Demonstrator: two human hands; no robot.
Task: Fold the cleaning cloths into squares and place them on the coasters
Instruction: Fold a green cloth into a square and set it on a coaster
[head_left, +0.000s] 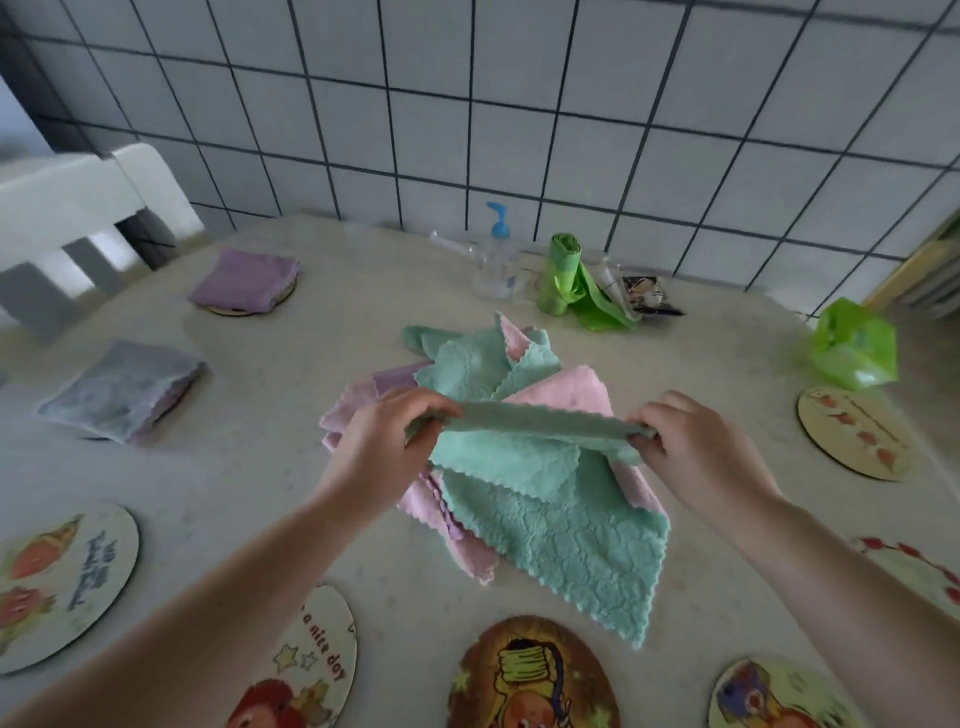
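Observation:
A teal cloth hangs stretched between my hands above the table's middle. My left hand pinches its upper left corner, and my right hand pinches the upper right one. Under it lies a loose pile of pink cloths, purple and another teal cloth. A folded purple cloth sits on a coaster at the far left. A folded grey cloth covers another coaster nearer me. Bare round coasters lie at the near left, the near middle and the right.
Along the tiled wall stand a clear pump bottle with a blue top, a roll of green bags and small packets. A green plastic bag lies at the right. A white chair stands at the table's far left.

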